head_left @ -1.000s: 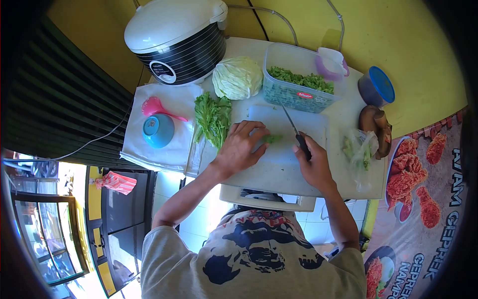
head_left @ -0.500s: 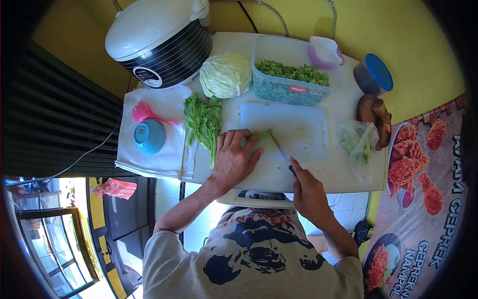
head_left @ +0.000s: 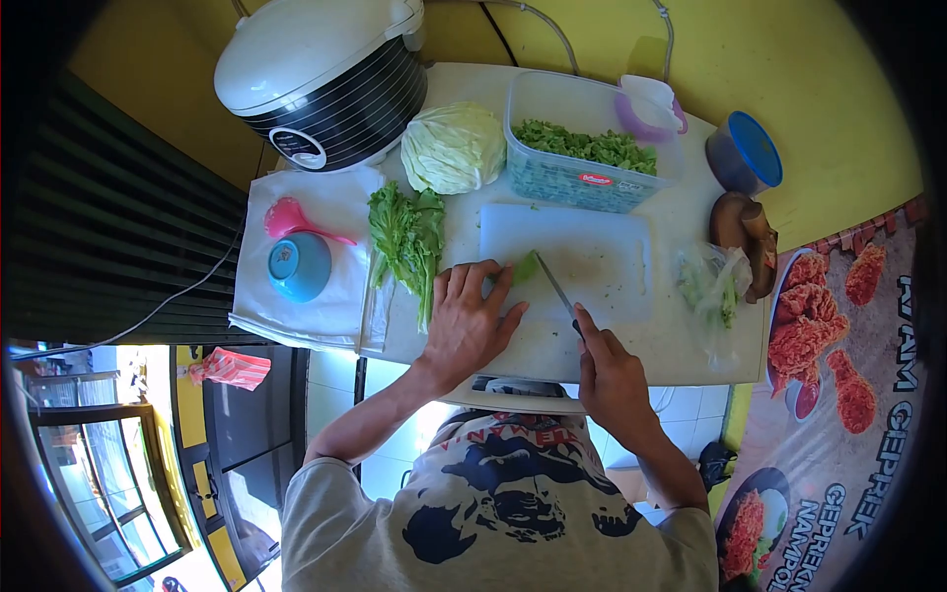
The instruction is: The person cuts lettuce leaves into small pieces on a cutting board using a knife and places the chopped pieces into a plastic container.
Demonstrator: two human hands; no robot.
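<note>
Left hand (head_left: 462, 321) and right hand (head_left: 614, 380) at the white cutting board (head_left: 614, 235).
Right fingers close around the knife (head_left: 556, 281) by its handle, tip at the lettuce leaf (head_left: 527, 266); left ones, bent and slightly apart, hold this leaf on the board, probably so it cannot slip.

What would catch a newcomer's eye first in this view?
Probably the big white-and-black cooker at the table's far left corner, then the pale cabbage and the clear tub of cut greens to its right. Nearer, the right hand holds a knife whose tip meets a green leaf under the left hand on the white cutting board.
</note>
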